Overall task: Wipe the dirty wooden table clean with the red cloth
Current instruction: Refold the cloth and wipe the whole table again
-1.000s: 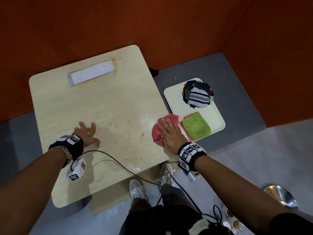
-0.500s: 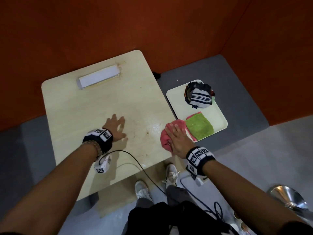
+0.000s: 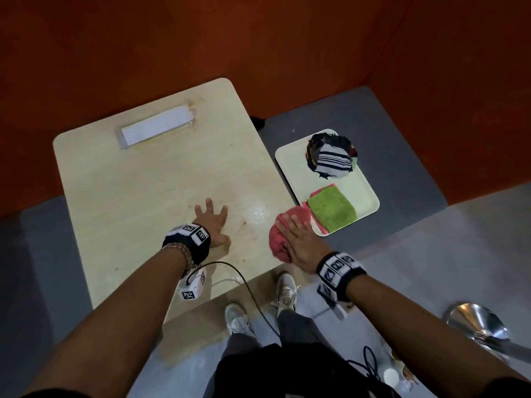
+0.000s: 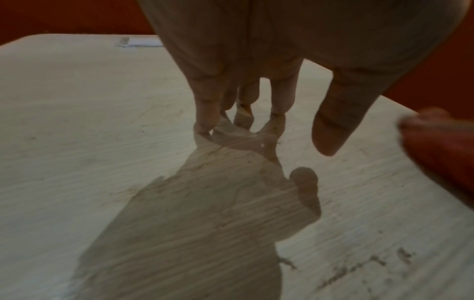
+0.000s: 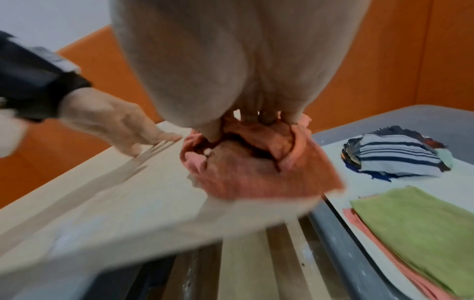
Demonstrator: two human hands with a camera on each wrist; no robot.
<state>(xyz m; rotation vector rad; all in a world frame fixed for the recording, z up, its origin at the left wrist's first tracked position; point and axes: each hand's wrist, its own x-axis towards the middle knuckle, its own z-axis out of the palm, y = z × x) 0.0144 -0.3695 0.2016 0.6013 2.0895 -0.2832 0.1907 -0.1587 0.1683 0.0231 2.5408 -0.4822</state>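
Left hand (image 3: 212,222) moved right, smudges (image 4: 359,272) wrist-only

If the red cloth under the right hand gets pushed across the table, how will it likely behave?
The red cloth is bunched in soft folds under the right hand, so it is probably floppy and will crumple rather than slide flat. Its nap looks fuzzy in the right wrist view, so it likely drags on the wooden table. One edge overhangs the table and may droop.

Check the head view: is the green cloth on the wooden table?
No, the green cloth lies folded on the pale tray beside the table, not on the tabletop.
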